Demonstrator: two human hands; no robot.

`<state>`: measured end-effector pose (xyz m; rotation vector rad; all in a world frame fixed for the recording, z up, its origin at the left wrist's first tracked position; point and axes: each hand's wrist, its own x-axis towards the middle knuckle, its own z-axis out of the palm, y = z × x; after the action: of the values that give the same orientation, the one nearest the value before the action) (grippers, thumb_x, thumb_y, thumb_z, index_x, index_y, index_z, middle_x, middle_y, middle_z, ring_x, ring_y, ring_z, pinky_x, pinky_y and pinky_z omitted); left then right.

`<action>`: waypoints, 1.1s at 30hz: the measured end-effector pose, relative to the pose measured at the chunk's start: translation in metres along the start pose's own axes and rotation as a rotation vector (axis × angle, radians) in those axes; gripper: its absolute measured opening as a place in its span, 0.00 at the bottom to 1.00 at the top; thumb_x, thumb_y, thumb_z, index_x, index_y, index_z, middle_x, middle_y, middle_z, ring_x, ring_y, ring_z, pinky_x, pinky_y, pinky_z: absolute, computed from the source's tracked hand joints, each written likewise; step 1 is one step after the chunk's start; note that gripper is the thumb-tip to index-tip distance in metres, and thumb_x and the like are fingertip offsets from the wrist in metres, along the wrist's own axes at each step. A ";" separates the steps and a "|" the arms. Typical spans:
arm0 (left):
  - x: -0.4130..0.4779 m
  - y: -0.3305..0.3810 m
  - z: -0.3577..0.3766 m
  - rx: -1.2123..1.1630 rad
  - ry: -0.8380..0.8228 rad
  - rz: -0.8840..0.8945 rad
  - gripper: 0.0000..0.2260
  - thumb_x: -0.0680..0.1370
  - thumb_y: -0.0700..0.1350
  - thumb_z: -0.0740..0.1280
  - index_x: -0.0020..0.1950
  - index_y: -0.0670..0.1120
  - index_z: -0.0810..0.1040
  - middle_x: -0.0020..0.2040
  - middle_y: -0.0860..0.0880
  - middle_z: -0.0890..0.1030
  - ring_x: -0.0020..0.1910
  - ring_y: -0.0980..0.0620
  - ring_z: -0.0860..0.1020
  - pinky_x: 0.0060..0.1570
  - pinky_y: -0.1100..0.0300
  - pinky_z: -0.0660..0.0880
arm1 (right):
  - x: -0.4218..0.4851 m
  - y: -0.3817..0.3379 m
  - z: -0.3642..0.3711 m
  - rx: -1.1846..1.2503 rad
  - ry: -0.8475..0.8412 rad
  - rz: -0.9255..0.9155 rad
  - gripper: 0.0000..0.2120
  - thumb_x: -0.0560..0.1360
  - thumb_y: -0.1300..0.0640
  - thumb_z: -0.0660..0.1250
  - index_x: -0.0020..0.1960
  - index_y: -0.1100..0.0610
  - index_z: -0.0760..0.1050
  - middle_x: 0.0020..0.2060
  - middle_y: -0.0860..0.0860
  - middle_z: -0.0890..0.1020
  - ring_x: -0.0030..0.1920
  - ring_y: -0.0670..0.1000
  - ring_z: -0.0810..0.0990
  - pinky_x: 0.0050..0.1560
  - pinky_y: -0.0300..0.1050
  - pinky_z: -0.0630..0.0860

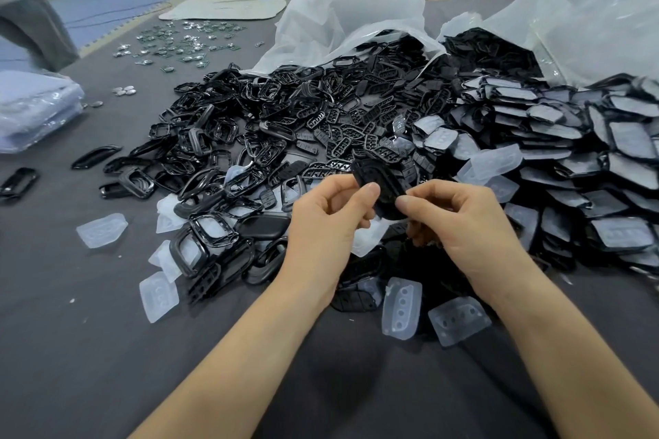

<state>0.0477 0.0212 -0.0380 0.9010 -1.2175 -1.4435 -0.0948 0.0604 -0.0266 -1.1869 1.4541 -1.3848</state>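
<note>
Fingertips [371, 189] of both hands pinch one black plastic part [379, 182], held tilted in the air above the near middle of the worktop [107, 349]. On its left edge, the left hand [326, 224] grips with thumb and curled fingers. The right hand [460, 221] grips the right edge likewise. Beneath and beyond, a heap of black frames [231, 139] spreads toward the left edge, with translucent pads [401, 310] scattered along its near side. Stacked flat pieces [570, 160] crowd the right edge. White plastic bags [342, 21] lie open at the far edge, and small shiny pieces [178, 43] lie toward the far left corner.
</note>
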 end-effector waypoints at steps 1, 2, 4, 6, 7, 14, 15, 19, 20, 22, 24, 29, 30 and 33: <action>0.000 0.001 0.000 -0.022 -0.015 -0.014 0.08 0.77 0.37 0.68 0.42 0.49 0.81 0.30 0.53 0.77 0.31 0.57 0.73 0.38 0.64 0.72 | 0.000 0.000 0.000 0.022 -0.013 -0.010 0.06 0.70 0.60 0.73 0.35 0.56 0.81 0.25 0.48 0.79 0.27 0.45 0.76 0.31 0.34 0.74; 0.000 0.002 0.001 -0.052 -0.040 -0.020 0.09 0.77 0.34 0.66 0.43 0.47 0.80 0.32 0.53 0.78 0.32 0.57 0.73 0.38 0.64 0.72 | 0.000 -0.001 0.000 0.041 -0.030 -0.027 0.06 0.70 0.62 0.73 0.36 0.55 0.81 0.26 0.48 0.79 0.28 0.45 0.77 0.32 0.34 0.74; -0.001 0.004 0.002 -0.157 -0.096 -0.032 0.11 0.77 0.31 0.61 0.44 0.45 0.79 0.37 0.52 0.81 0.35 0.57 0.77 0.39 0.65 0.74 | -0.001 -0.001 0.002 0.015 -0.030 -0.107 0.10 0.70 0.67 0.72 0.39 0.53 0.80 0.30 0.46 0.81 0.30 0.45 0.79 0.36 0.35 0.76; -0.001 0.005 0.001 -0.313 -0.138 -0.081 0.13 0.77 0.31 0.58 0.47 0.44 0.80 0.45 0.47 0.83 0.42 0.54 0.81 0.44 0.63 0.78 | -0.001 0.000 0.003 -0.167 0.085 -0.276 0.14 0.70 0.71 0.70 0.41 0.51 0.78 0.36 0.45 0.81 0.36 0.45 0.81 0.41 0.37 0.78; -0.001 0.006 0.001 -0.389 -0.157 -0.119 0.13 0.77 0.33 0.58 0.51 0.43 0.80 0.48 0.45 0.84 0.45 0.52 0.82 0.47 0.62 0.79 | -0.002 0.000 0.004 -0.266 0.150 -0.373 0.15 0.70 0.72 0.70 0.42 0.51 0.78 0.39 0.45 0.80 0.38 0.45 0.80 0.43 0.36 0.77; -0.006 0.002 0.008 -0.059 -0.130 0.074 0.16 0.77 0.30 0.64 0.56 0.49 0.78 0.54 0.50 0.84 0.52 0.55 0.82 0.50 0.63 0.78 | 0.001 0.007 0.005 -0.349 0.206 -0.512 0.18 0.71 0.74 0.65 0.56 0.57 0.77 0.53 0.44 0.76 0.52 0.45 0.80 0.52 0.39 0.77; -0.006 0.002 0.008 -0.036 -0.120 0.102 0.16 0.77 0.30 0.64 0.56 0.50 0.78 0.54 0.50 0.84 0.53 0.57 0.82 0.50 0.64 0.77 | 0.002 0.007 0.005 -0.305 0.202 -0.469 0.21 0.72 0.74 0.64 0.58 0.54 0.76 0.55 0.43 0.75 0.52 0.43 0.80 0.50 0.36 0.76; -0.006 0.002 0.006 -0.024 -0.080 0.152 0.16 0.76 0.29 0.65 0.56 0.48 0.79 0.51 0.54 0.84 0.53 0.59 0.82 0.49 0.67 0.76 | 0.003 0.010 0.000 -0.099 0.290 -0.305 0.24 0.74 0.72 0.59 0.58 0.47 0.74 0.51 0.51 0.82 0.47 0.45 0.83 0.41 0.31 0.76; -0.006 0.002 0.006 -0.029 -0.079 0.151 0.16 0.77 0.29 0.65 0.56 0.49 0.79 0.51 0.54 0.85 0.53 0.58 0.82 0.49 0.67 0.76 | 0.004 0.011 -0.002 -0.043 0.315 -0.263 0.22 0.74 0.71 0.59 0.57 0.47 0.76 0.46 0.51 0.84 0.45 0.46 0.84 0.41 0.33 0.77; -0.006 0.001 0.006 -0.042 -0.086 0.144 0.16 0.77 0.29 0.64 0.55 0.49 0.79 0.51 0.55 0.85 0.53 0.57 0.82 0.50 0.66 0.77 | 0.007 0.011 -0.004 0.057 0.335 -0.194 0.17 0.75 0.69 0.60 0.53 0.50 0.78 0.39 0.50 0.85 0.41 0.48 0.85 0.45 0.39 0.80; -0.005 0.000 0.006 -0.055 -0.094 0.135 0.16 0.77 0.29 0.64 0.55 0.48 0.79 0.50 0.55 0.85 0.52 0.57 0.82 0.50 0.65 0.77 | 0.009 0.010 -0.003 0.204 0.308 -0.140 0.16 0.76 0.70 0.60 0.45 0.53 0.81 0.35 0.49 0.85 0.38 0.50 0.84 0.44 0.41 0.80; -0.005 -0.001 0.005 -0.118 -0.110 0.104 0.16 0.78 0.30 0.63 0.55 0.49 0.79 0.52 0.52 0.85 0.53 0.54 0.82 0.54 0.59 0.78 | 0.006 0.007 0.002 0.412 0.070 -0.001 0.20 0.78 0.67 0.59 0.35 0.55 0.85 0.33 0.52 0.84 0.37 0.48 0.83 0.36 0.38 0.78; -0.005 -0.001 0.005 -0.128 -0.114 0.100 0.16 0.78 0.30 0.63 0.55 0.49 0.80 0.52 0.51 0.84 0.53 0.53 0.82 0.54 0.58 0.78 | 0.006 0.007 0.002 0.412 0.034 0.009 0.20 0.78 0.66 0.59 0.35 0.55 0.85 0.33 0.52 0.84 0.37 0.48 0.83 0.36 0.38 0.78; -0.005 0.000 0.005 -0.139 -0.118 0.095 0.15 0.78 0.30 0.63 0.55 0.49 0.79 0.52 0.50 0.84 0.53 0.53 0.82 0.54 0.59 0.78 | 0.004 0.006 0.002 0.395 -0.033 0.021 0.19 0.78 0.65 0.60 0.34 0.55 0.84 0.32 0.51 0.83 0.37 0.49 0.83 0.39 0.41 0.80</action>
<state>0.0439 0.0274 -0.0373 0.6630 -1.2130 -1.5016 -0.0943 0.0552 -0.0327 -0.9325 1.0990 -1.5428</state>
